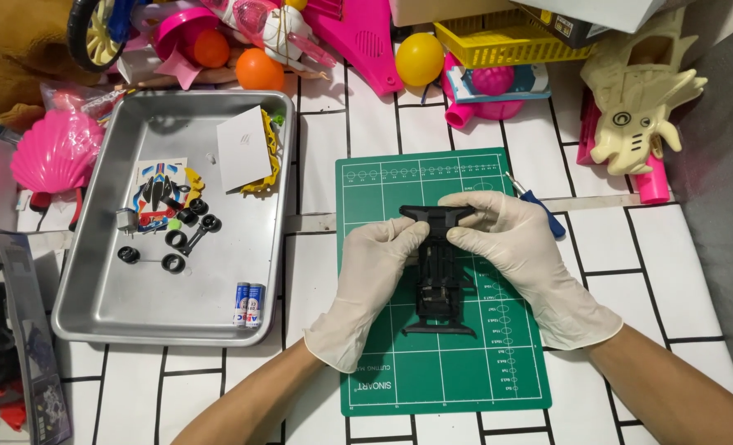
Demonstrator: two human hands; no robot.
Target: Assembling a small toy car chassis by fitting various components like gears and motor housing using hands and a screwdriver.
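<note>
Seen from above, two gloved hands hold a black toy car chassis [438, 276] over a green cutting mat [383, 379]. The left hand [374, 268] and right hand [510, 239] pinch its front end, fingers clamped. A metal tray [135, 317] of small parts sits to the left.
</note>
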